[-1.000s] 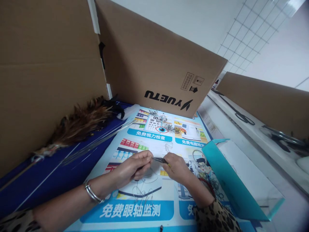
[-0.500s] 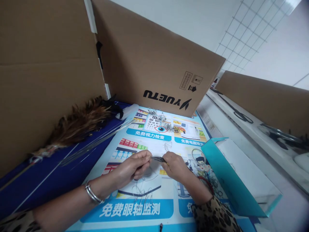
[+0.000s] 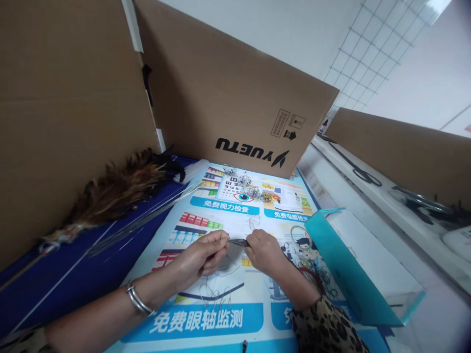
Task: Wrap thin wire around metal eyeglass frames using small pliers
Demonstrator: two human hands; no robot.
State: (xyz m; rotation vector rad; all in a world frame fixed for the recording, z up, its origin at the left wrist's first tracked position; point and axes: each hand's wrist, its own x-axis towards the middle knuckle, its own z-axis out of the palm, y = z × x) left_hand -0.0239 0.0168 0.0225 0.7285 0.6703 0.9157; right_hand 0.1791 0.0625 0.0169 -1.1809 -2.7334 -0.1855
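My left hand [image 3: 202, 255] and my right hand [image 3: 263, 252] meet over a printed blue poster [image 3: 206, 318] on the table. My right hand grips a small dark tool [image 3: 238, 241], like pliers or tweezers, whose tip reaches my left fingertips. My left fingers are pinched on a thin wire piece too fine to make out. Several bent thin wires [image 3: 217, 294] lie on the poster just below my hands. A silver bangle [image 3: 138, 300] sits on my left wrist.
Tall cardboard panels [image 3: 228, 93] wall the table at back and left. A feather duster [image 3: 110, 191] and long thin rods [image 3: 147, 218] lie on the blue cloth at left. A teal folder [image 3: 342, 269] lies to the right, small metal ornaments [image 3: 246, 184] at the back, rings [image 3: 300, 235] beside my right hand.
My hands stay together in the same grip; the view has drifted slightly, nothing else has moved.
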